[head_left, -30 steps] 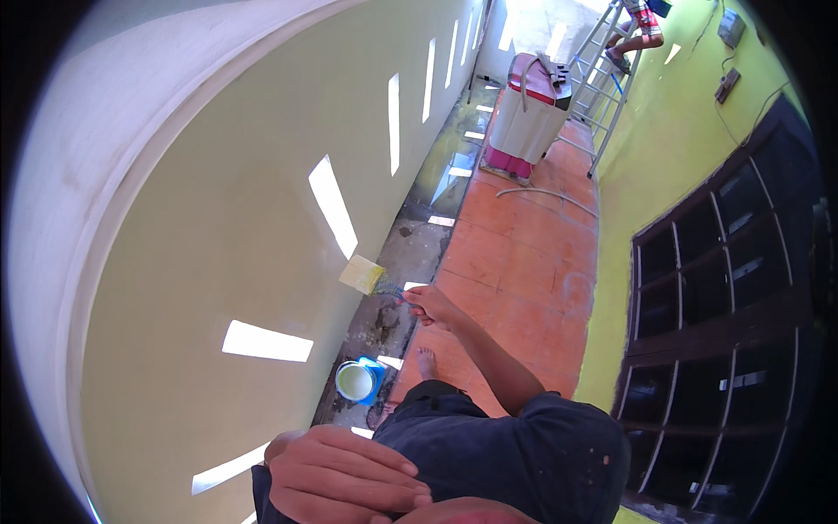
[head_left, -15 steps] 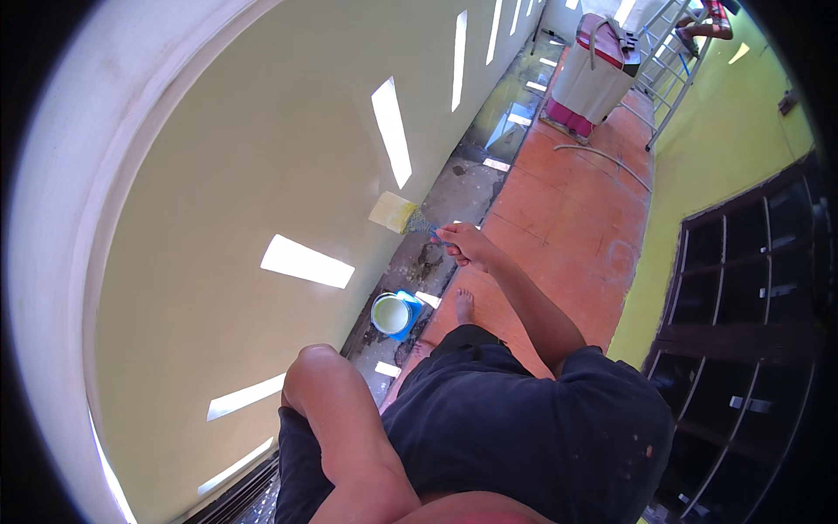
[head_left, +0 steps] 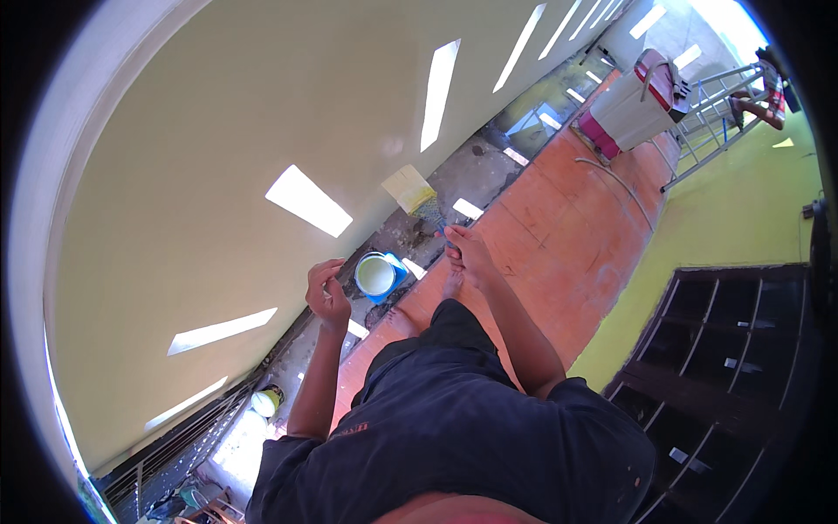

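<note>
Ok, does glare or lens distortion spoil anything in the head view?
Head view: white patches on the wall are blown out, its left edge bows, ground at lower left glares white, and the picture's corners go black; brush and pail read clearly.

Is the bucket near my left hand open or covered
Open: the bucket is uncovered, with its pale contents plainly visible from above.

An orange floor (head_left: 559, 249) borders a yellow-green wall (head_left: 729, 218).
</note>
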A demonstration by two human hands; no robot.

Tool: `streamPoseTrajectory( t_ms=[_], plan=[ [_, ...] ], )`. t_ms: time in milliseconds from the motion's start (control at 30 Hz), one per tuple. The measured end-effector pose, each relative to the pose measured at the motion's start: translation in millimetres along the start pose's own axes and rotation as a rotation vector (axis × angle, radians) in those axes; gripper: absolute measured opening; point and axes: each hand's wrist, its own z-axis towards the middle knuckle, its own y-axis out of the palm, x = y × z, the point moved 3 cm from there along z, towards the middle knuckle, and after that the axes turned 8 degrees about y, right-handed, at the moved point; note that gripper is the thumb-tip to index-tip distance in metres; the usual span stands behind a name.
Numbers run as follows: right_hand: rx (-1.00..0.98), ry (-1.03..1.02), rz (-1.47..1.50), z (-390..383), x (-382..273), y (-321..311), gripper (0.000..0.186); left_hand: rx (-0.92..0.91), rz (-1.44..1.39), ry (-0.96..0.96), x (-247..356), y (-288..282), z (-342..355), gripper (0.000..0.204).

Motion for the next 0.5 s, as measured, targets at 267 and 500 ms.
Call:
streamPoseTrajectory(
  t_ms=[267, 500],
  plan=[
    [-0.028, 0.053, 0.063, 14, -12, -43, 0.029, -0.961, -0.206, -1.098, -116, 54, -344, 0.041],
    [-0.084, 0.093, 0.068, 56, -20, -101, 0.030, -1.402, 0.493, -1.583, -44, -14, -437, 0.046]
  ],
)
